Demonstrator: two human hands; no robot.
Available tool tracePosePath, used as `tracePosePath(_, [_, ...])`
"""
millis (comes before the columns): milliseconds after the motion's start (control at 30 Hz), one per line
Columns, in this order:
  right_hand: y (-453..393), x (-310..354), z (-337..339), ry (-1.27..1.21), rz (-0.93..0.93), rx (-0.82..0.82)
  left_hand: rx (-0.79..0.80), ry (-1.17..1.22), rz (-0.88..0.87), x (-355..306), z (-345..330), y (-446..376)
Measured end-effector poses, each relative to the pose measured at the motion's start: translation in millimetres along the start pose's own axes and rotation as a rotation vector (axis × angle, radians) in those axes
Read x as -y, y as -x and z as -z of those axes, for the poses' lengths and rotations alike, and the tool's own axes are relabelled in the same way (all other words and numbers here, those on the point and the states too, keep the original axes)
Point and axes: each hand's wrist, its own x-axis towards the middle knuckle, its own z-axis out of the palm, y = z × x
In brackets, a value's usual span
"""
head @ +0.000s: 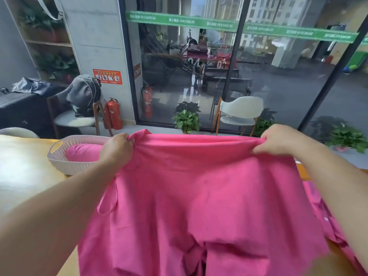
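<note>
**Item held:** pink trousers (pixel 199 196), lifted by the top hem and stretched flat between the two grips. The cloth hangs down from the hands toward the person, and its two legs part low in the view.

**Grip:** the left hand (pixel 117 148) clenches a bunched corner of the hem. The right hand (pixel 278 141) pinches the opposite end, fingers curled over the edge. The hem runs taut and nearly level between them.

**Edges and room:**
- Below the grips lies a wooden table (pixel 25 172), with a bare shiny stretch outward of the left hand.
- The table's far edge runs just behind both grips, and open floor follows beyond it.
- A thin cloth loop (pixel 107 204) dangles free below the left grip, at the trousers' side edge.

**Nearby:**
- A white lattice basket (pixel 65 166) stands just outward of the left hand, close to the knuckles. It holds a rolled pink bundle (pixel 81 153).
- A second pink garment (pixel 326 216) with small white buttons lies on the table under the right forearm.
- Beyond the grips:
  - a pale chair (pixel 239 112)
  - a potted plant (pixel 187 120)
  - red fire extinguishers (pixel 114 114)
  - a chair bearing a grey bag (pixel 83 94)
  - a glass wall (pixel 278 76)

**Hidden or cut off:**
- The trouser legs run out of the lower frame.
- The trousers cover the table beneath them and the near side of the basket.
- The second garment is cut by the right edge, so its kind cannot be told.
- The left fingertips are buried in the fold.
</note>
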Motion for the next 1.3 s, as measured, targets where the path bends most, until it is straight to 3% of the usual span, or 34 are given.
tracePosePath(133, [-74.9,6.0,-17.8,0.069,-0.101,-0.283,-0.039,-0.009,0.043,-21.2,-25.6,-41.9])
tracePosePath(367, [-157.9,-4.3,-120.5,0.125,-0.141,-0.220,0.049,0.153,0.245,-12.9,-99.8,-79.6])
tracePosePath(500, [-166.6,-26.5,-183.3,0.014,-0.103,-0.171,0.013,0.061,0.032,-20.1,-146.6,-39.3])
tracePosePath(600, [-154.6,-30.4,-208.3,-0.081,-0.086,-0.177,0.058,0.022,-0.340,-31.3,-178.8,3.7])
tracePosePath(667, [-138.8,-28.4,-218.3,-0.139,-0.101,-0.198,0.174,-0.031,-0.499,-34.1,-200.4,25.4])
tracePosePath(767, [-108.5,-23.5,-235.5,-0.089,-0.064,-0.176,0.410,-0.207,-0.513,-28.9,-224.2,45.5])
tracePosePath(933, [-64.3,-22.1,-269.1,-0.093,-0.050,0.105,0.563,-0.401,-0.482,-11.5,-230.3,64.8])
tracePosePath(1067, [-37.1,-18.7,-266.0,-0.218,-0.004,0.114,0.531,-0.412,-0.538,2.0,-219.4,73.4])
tracePosePath(1200, [-9.3,-41.2,-245.3,-0.446,-0.218,-0.177,0.504,-0.373,-0.535,16.5,-208.2,76.8])
tracePosePath(1233, [-2.5,-53.5,-239.5,-0.419,-0.293,-0.158,0.494,-0.363,-0.542,18.6,-205.1,77.8])
tracePosePath(1300, [11.1,-76.5,-227.0,-0.285,-0.393,0.041,0.515,-0.345,-0.510,16.9,-201.7,78.4])
